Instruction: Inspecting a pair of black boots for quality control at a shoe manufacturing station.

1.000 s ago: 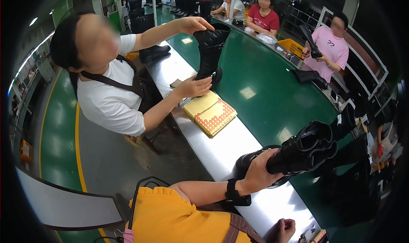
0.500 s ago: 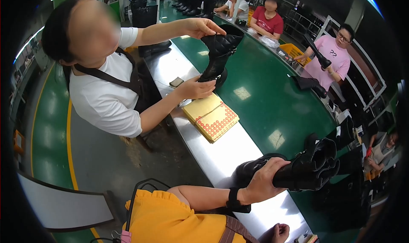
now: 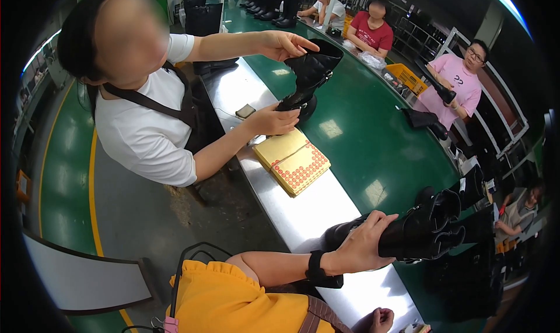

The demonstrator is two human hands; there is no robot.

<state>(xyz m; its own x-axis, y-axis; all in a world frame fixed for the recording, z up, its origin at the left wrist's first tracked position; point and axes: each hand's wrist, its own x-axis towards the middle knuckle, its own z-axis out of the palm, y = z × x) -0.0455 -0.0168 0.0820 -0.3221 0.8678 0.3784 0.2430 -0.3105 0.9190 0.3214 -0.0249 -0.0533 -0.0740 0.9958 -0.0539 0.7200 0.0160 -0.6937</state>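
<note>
My left hand [image 3: 357,250], with a black band on its wrist, grips a black boot [image 3: 408,239] by the shaft. The boot lies on its side, its open top pointing right and its foot reaching back under my hand over the bright bench. A second black boot [image 3: 446,204] lies against it, its open top showing. Down at the lower edge, my right hand [image 3: 382,320] is closed with curled fingers, and nothing shows in it. Across to the left, a co-worker in white holds up another black boot [image 3: 312,70] with both hands.
A stack of yellow cards with red dots [image 3: 294,164] sits on the metal bench edge [image 3: 344,210] beside the green belt [image 3: 356,123]. A person in pink [image 3: 461,88] holds a boot across it. More dark boots [image 3: 472,274] stand at the right.
My left hand and its boot stay nearly in place, its fingers shifting slightly on the shaft. The co-worker's boot has tilted and moved a little right. The person in pink has lowered their boot.
</note>
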